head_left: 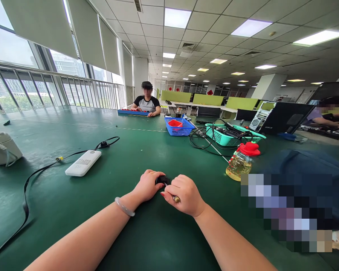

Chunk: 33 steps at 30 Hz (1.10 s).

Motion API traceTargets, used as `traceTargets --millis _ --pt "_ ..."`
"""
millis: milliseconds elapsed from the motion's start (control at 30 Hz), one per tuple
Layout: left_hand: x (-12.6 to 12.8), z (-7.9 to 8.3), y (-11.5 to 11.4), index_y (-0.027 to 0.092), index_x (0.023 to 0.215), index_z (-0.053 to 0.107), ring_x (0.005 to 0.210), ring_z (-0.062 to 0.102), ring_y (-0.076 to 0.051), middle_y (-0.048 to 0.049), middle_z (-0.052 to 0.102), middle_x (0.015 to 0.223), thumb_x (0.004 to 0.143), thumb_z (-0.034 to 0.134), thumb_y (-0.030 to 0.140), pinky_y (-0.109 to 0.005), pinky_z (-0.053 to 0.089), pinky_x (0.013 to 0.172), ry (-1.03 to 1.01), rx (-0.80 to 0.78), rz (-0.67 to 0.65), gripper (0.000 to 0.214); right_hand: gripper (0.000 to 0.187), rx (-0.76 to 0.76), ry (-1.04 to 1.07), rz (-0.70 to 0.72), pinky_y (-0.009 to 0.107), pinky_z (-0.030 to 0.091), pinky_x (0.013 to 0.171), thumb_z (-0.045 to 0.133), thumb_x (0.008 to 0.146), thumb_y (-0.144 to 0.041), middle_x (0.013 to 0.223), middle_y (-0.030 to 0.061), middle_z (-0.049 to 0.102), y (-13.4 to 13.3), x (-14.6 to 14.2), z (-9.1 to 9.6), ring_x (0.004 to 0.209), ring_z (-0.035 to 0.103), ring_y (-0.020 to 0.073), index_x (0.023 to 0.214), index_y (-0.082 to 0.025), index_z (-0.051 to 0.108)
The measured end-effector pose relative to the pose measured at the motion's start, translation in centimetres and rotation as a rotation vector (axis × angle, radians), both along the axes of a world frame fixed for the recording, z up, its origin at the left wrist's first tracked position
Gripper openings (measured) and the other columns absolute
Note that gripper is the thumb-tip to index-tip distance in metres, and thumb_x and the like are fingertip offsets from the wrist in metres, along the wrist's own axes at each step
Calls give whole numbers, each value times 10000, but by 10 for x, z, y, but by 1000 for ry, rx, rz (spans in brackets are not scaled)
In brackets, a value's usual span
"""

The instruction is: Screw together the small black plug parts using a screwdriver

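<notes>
Low over the green table (pixel 124 226), my left hand (pixel 149 184) is closed around a small black object (pixel 162 180), whose exact kind I cannot make out. A pale bracelet (pixel 124 207) circles the left wrist. My right hand (pixel 185 194) makes a fist around a slim tool with a brass-coloured end (pixel 176 199). This end pokes out below the fingers, while the other end points toward the black object. Whether the tip touches it is hidden by the fingers. Both hands are close together, nearly meeting at the black object.
Left lie a white power bank (pixel 83 163) and a black cable (pixel 42 171). Right stands a red-lidded bottle (pixel 238 164) of yellowish liquid. Farther back are a blue basket (pixel 179 130), a green basket (pixel 228 140) with cables, and a person (pixel 147 101) seated behind a blue tray (pixel 132 112).
</notes>
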<state>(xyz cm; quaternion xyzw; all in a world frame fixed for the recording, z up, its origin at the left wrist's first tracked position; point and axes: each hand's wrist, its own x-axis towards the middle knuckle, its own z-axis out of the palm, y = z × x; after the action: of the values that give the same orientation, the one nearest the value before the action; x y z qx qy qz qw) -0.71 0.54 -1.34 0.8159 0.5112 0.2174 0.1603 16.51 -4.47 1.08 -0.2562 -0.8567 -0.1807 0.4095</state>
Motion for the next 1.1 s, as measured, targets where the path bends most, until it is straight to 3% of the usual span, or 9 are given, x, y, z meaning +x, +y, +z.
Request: traceTargets --millis 400,667,867,1100 --pt "1 -2 0 253 1191 637 1191 493 -260 -29 687 1153 798 582 224 -407 384 1043 -7 -21 23 398 332 -34 -238 75 288 319 566 571 832 -351 526 -1 510 -2 -18 -15 554 435 138 538 -196 563" --pt "1 1 0 245 1181 641 1176 504 -262 -29 685 1166 793 598 216 -402 386 1040 7 -18 9 391 351 -148 -48 9 277 281 543 476 885 -253 532 -13 486 1 0 0 511 372 114 544 -193 536" --pt "-1 2 -1 264 1169 642 1159 516 -263 -34 685 1153 826 613 306 -403 405 1022 2 -4 7 347 398 -298 177 -35 258 289 531 436 928 -262 493 -31 405 7 12 -2 488 347 106 539 -199 485" --pt "0 4 -2 265 1181 632 1159 518 -262 -37 686 1142 809 613 252 -402 412 1020 17 -5 14 373 402 -167 143 -13 266 287 548 449 935 -265 518 -21 434 5 8 -1 515 340 113 545 -193 511"
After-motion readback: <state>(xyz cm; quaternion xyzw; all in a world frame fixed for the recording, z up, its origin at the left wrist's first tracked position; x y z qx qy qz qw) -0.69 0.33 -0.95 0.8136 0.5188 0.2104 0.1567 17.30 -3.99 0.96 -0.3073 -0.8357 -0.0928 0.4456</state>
